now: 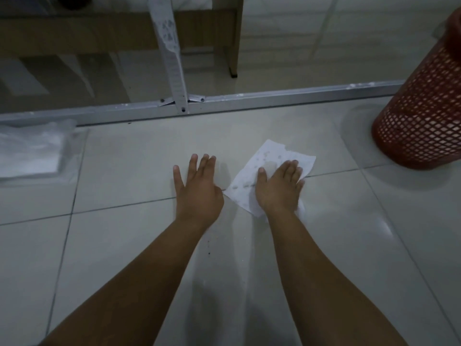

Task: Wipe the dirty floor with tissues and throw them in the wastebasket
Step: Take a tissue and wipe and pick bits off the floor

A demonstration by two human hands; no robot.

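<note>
My right hand (278,188) lies flat on the tissue (264,176), my left hand (197,188) spread on the floor (124,245); I should press evenly, gathering dirt inward.

You have a single wide-angle view, worn on your head, looking forward and steeply down at the pale grey tiled floor (324,245) close in front of you. Both forearms enter from the bottom edge. The top of the view reaches an aluminium frame rail (274,99); the red mesh wastebasket (419,121) is cut by the right edge.
</note>
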